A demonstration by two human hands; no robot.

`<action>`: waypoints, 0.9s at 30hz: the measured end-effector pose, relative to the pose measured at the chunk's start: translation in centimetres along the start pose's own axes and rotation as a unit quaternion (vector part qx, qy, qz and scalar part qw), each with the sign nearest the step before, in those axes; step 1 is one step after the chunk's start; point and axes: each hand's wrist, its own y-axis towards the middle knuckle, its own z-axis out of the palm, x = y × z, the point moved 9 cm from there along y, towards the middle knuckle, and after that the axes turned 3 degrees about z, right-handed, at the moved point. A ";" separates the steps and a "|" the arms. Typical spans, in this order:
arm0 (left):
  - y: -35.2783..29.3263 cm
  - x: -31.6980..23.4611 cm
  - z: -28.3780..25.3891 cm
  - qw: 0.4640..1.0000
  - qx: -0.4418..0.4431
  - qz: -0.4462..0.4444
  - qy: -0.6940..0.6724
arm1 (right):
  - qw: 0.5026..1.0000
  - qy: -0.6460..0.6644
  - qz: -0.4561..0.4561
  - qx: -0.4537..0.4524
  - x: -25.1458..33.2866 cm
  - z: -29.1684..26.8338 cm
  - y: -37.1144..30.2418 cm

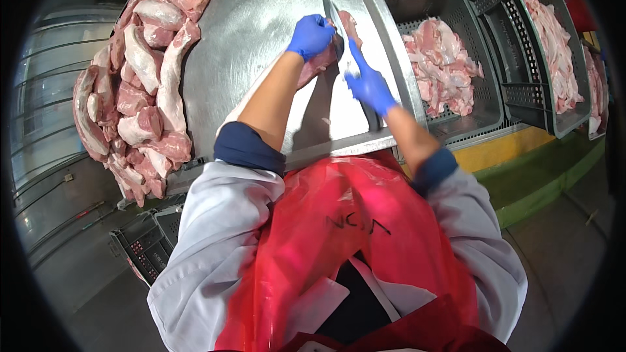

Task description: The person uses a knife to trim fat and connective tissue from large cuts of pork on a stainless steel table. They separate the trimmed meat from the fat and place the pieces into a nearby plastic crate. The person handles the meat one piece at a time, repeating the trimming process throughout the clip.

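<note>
My left hand point(312, 38), in a blue glove, is closed on a strip of raw meat point(318, 69) lying over the white cutting board point(345, 114). In my right hand point(373, 85), also blue-gloved, is a knife point(331, 14). Its blade points away from me and runs against the meat, close to the left fingertips. The right index finger stretches forward along the knife. A reddish part of the meat shows just right of the blade. Glare on the board and my fingers hide part of the knife's handle.
Large meat cuts point(140, 68) are heaped along the left of the metal table point(241, 10). Past its raised right edge, a grey perforated crate point(450, 3) holds pale trimmings point(440, 68). Another crate point(521, 45) of trimmings stands tilted beyond it. Dark crates point(153, 241) sit low at left.
</note>
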 end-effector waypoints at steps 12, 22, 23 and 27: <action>4.3 -0.5 -2.1 0.991 0.089 -0.015 -0.101 | 1.000 -0.010 -0.008 0.013 0.7 1.6 4.6; 4.2 1.2 -4.2 0.943 0.129 -0.049 -0.304 | 0.995 -0.004 0.035 0.090 0.4 5.1 1.8; 4.2 -0.2 -3.7 0.939 0.148 -0.042 -0.307 | 0.999 -0.033 -0.021 0.034 1.0 4.4 5.8; 3.8 -0.7 -6.2 0.943 0.105 -0.002 -0.315 | 0.994 -0.085 -0.010 0.071 4.5 5.4 5.2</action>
